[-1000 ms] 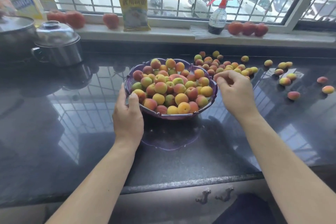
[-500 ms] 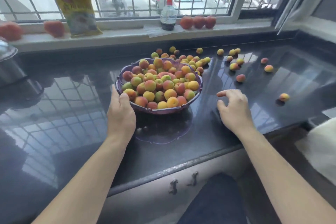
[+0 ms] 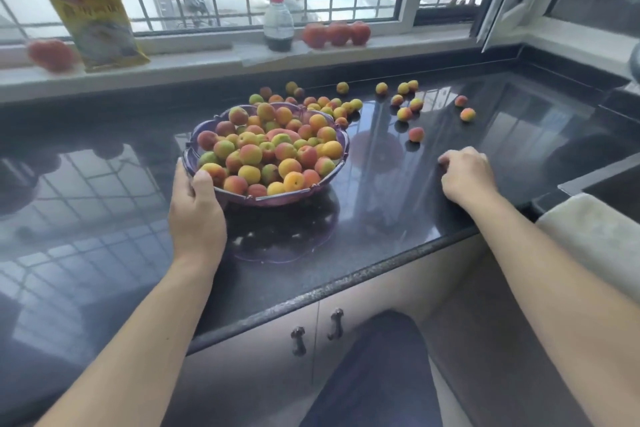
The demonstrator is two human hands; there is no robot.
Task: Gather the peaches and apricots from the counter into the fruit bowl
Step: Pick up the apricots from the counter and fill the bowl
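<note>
- Purple fruit bowl (image 3: 341,144) sits by the left hand (image 3: 195,215), which holds its near rim — thumb on top, fingers hidden under the edge.
- Right hand (image 3: 465,175) rests on the dark table (image 3: 398,218) with fingers curled down; I cannot tell if it holds a fruit.
- Loose peaches and apricots (image 3: 403,113) lie past the right hand, and one (image 3: 416,134) is just beyond its fingers. A bigger bunch (image 3: 332,104) sits behind the bowl.
- They look small, light, round and soft — they may roll on the shiny table and bruise if squeezed.
- Best to cup each one gently with the fingertips.
- Bowl is piled high, so it is likely heavy and new fruit could tumble off.
</note>
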